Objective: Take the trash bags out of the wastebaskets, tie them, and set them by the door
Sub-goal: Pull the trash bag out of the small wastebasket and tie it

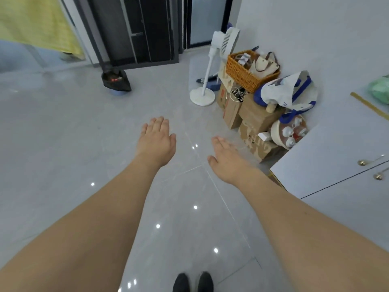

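Note:
A black trash bag (116, 80) lines a small blue wastebasket (117, 93) on the floor at the far left, just in front of a dark door (145, 28). The bag's mouth is open and red scraps show inside. My left hand (156, 140) is stretched out over the floor, palm down, fingers apart, holding nothing. My right hand (226, 159) hovers beside it, also flat and empty. Both hands are well short of the bag.
A white standing fan (212, 66) stands by the wall. Beside it are stacked cardboard boxes (250, 119), a wicker basket (246, 74) and a white-and-blue bag (288, 91). A white cabinet (336, 165) juts in at right. A yellow cloth (37, 24) hangs top left.

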Motion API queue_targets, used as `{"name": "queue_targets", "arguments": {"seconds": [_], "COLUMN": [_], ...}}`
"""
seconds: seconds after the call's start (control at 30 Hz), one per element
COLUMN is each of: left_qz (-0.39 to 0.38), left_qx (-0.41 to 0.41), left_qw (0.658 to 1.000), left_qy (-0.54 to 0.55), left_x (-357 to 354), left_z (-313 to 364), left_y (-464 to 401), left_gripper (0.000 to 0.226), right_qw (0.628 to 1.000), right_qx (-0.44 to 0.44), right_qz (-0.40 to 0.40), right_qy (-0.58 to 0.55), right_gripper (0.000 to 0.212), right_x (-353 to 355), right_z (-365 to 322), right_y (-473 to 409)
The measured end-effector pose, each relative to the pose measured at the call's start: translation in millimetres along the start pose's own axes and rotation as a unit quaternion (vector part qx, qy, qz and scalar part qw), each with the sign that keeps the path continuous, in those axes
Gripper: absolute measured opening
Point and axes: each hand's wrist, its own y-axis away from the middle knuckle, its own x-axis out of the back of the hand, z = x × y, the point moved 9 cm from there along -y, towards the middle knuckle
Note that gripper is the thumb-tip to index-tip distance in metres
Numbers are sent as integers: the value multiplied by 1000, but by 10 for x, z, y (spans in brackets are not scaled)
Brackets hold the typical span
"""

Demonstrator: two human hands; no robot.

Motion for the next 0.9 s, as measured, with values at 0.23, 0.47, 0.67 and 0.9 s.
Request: {"name": "queue_targets", "arguments": {"seconds": [0.23,0.47,0.67,0.9], "left_qz": [-10,-13,-25,-46], "left_qx": [48,117,156,168], "left_qw": [999,993,987,984], "left_qy": [-3,-1,8,22], "left_x": [-127,-166,-271,-403], "left_z": [-556,-1165,-1806,-2696], "left_y": [-652,-1383,-1946,-2907], "left_gripper": [56,57,56,56], "right_qw": [998,993,988,986], "right_qx": [51,101,125,119], "right_qz": [-25,-54,-89,-112], "right_qy": [21,28,28,33], "right_gripper": [64,64,64,63], "right_x": [-179,-103,-212,-292], "right_z": [-242,-517,-844,-1341], "right_y": [-1030,-2141,-3037,-4240]}}
